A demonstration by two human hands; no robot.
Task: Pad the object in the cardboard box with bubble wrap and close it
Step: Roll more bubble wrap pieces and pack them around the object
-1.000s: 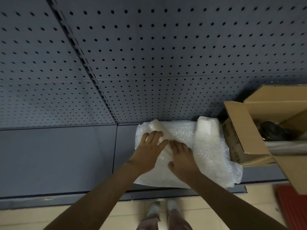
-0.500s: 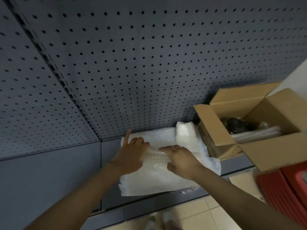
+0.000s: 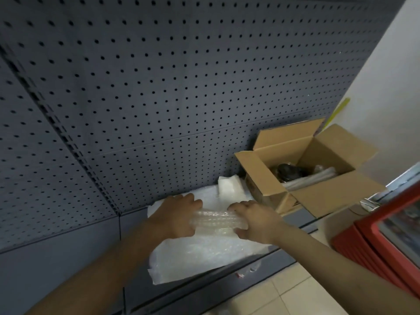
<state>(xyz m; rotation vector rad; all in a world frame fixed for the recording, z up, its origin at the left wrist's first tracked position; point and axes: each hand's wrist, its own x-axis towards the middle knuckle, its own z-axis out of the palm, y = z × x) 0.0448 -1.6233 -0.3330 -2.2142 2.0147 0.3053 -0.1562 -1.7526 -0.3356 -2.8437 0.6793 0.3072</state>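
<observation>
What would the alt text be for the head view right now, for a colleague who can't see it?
Both hands, left hand and right hand, grip a rolled piece of bubble wrap above a flat bubble wrap sheet on a grey shelf. To the right stands an open cardboard box, flaps up, with a dark object inside, against a pegboard wall.

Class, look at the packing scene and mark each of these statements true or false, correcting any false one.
1. Both hands, left hand and right hand, grip a roll of bubble wrap. True.
2. The cardboard box is closed. False: its flaps stand open.
3. A dark object lies inside the box. True.
4. The box sits left of the hands. False: it sits to their right.
5. The back wall is a pegboard. True.
</observation>
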